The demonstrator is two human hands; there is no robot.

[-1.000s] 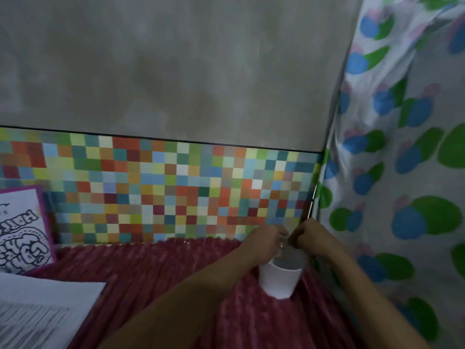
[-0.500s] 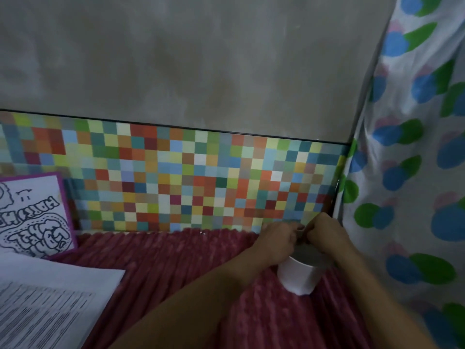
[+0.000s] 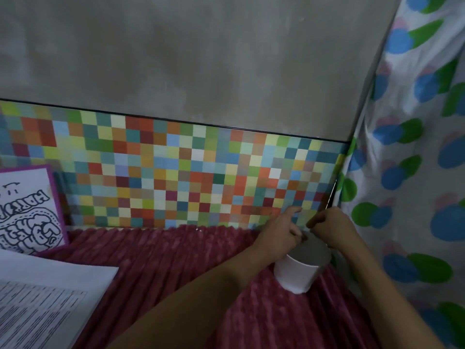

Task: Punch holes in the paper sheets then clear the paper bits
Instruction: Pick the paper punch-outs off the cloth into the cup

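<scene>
Paper sheets [image 3: 45, 298], printed and stacked, lie nearest us at the lower left, their right edge ending on the red ribbed blanket [image 3: 163, 268]. An open stretch of blanket runs between that edge and our forearms. Farther right a white cup [image 3: 294, 275] stands on the blanket, close beside the dotted curtain [image 3: 415, 172]; its inside is in shadow and we cannot tell what it holds. Our left hand [image 3: 279, 235] hovers at the cup's rim, forefinger out, other fingers curled. Our right hand [image 3: 332, 226] is curled over the far rim; whether either hand pinches anything we cannot tell. Behind, a purple-edged drawing [image 3: 25, 210] leans against the checkered panel [image 3: 176, 172] below the grey wall [image 3: 201, 59].
</scene>
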